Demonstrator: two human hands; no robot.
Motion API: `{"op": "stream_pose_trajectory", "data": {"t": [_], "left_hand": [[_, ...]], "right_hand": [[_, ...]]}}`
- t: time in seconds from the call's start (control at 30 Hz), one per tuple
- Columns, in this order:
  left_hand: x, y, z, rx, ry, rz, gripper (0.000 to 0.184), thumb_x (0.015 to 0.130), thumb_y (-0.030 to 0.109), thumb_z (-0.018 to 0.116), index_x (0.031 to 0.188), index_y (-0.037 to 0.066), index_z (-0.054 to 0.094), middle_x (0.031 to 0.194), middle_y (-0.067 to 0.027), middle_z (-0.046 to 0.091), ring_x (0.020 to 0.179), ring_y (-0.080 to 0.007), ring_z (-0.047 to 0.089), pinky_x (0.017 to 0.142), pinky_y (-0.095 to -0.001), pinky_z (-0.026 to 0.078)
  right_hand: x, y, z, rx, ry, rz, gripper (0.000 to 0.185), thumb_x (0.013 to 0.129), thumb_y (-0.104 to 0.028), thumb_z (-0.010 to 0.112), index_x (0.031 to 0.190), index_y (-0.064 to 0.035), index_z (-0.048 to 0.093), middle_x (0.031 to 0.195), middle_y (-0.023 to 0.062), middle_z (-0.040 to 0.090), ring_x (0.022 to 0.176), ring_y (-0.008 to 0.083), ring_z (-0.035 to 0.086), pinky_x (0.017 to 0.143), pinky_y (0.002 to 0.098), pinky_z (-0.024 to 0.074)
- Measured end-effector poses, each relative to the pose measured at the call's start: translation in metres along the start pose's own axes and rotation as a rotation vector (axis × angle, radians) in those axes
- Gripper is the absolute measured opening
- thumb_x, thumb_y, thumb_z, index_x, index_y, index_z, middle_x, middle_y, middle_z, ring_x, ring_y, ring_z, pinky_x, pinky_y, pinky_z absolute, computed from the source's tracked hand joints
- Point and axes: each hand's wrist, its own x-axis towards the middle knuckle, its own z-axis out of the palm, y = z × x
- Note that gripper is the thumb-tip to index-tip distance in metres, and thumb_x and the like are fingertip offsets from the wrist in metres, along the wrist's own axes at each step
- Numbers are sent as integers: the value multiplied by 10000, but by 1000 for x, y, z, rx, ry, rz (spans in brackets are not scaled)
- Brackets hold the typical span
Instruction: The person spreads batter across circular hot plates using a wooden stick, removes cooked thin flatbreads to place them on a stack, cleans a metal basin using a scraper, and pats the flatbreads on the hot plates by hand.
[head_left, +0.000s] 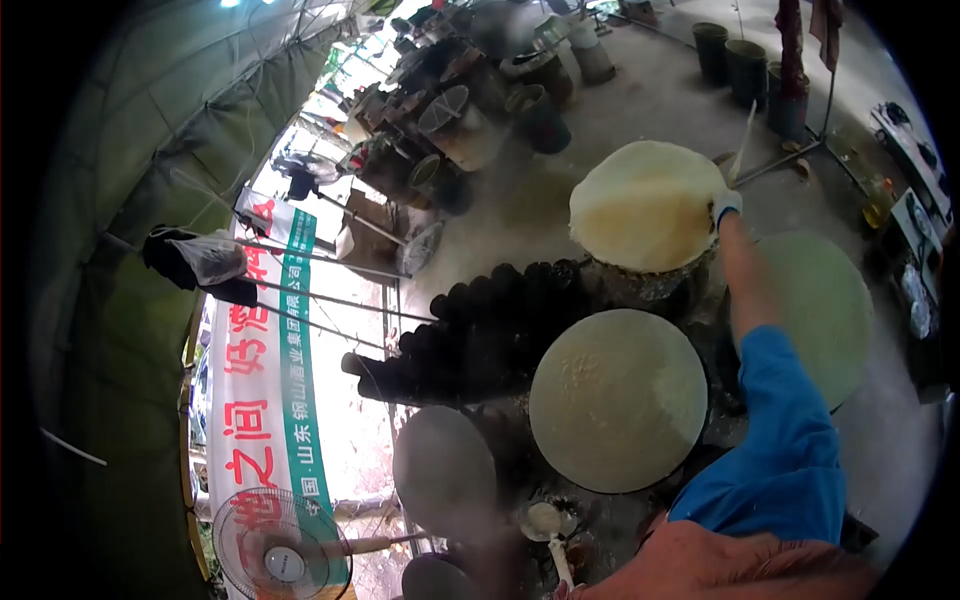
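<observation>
My right hand [727, 205], with something white around it, reaches out to the right edge of a pale, round flatbread [645, 205] on the far griddle. Its fingers are too small and blurred to make out. A thin pale strip [743, 145] rises just beyond the hand. Nearer to me is a round griddle with a pale, partly yellowish surface [618, 400]. Under my blue-sleeved arm lies another round greenish-grey surface [815, 315]. A ladle [546, 518] with a light handle rests at the bottom. My left hand does not show.
Dark cylinders [480, 330] are stacked left of the griddles, near a grey round plate [445, 470]. A fan [283, 563] stands at the lower left beside a banner [245, 400]. Buckets [747, 72] stand at the upper right, with several pots and containers [460, 125] at the top.
</observation>
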Motion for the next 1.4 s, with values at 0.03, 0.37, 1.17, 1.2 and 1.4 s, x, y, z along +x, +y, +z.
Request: {"op": "stream_pose_trajectory", "data": {"t": [0.03, 0.37, 1.17, 1.2, 1.4], "left_hand": [[-5, -5, 0, -16, 2, 6, 400, 961, 376, 450, 684, 97, 375, 519, 46, 268, 381, -77, 258, 364, -228, 195], [-97, -144, -20, -632, -355, 68, 413, 958, 380, 453, 664, 106, 358, 519, 42, 272, 376, -83, 267, 352, -231, 200], [-125, -550, -188, -1512, -370, 932, 423, 929, 428, 490, 658, 129, 363, 544, 43, 308, 420, -72, 292, 386, -215, 250], [-145, -543, -179, -1602, -222, 883, 422, 931, 408, 493, 654, 120, 358, 540, 40, 309, 415, -77, 287, 387, -217, 252], [-185, -513, -178, -1785, -426, 1047, 413, 935, 367, 493, 646, 109, 349, 519, 38, 302, 406, -86, 284, 384, -225, 256]], "right_hand": [[6, -7, -3, -35, -27, -40, 453, 845, -307, 491, 1121, 37, 590, 1054, 216, 634, 935, 353, 623, 712, 419, 473], [-47, 54, 97, -641, -311, -780, 376, 835, -317, 560, 1076, -33, 612, 963, 178, 643, 864, 335, 627, 699, 413, 484], [-1135, 407, -403, 95, -2633, -2367, 379, 743, -306, 643, 1019, -61, 556, 1036, 185, 602, 816, 320, 645, 649, 407, 518], [-1155, 422, -406, 89, -2655, -2491, 357, 751, -290, 629, 1009, -50, 570, 1029, 196, 608, 833, 321, 644, 655, 412, 518], [-1280, 418, -388, 309, -2900, -2197, 208, 763, -221, 557, 824, -46, 651, 838, 210, 643, 770, 364, 627, 691, 446, 498]]}}
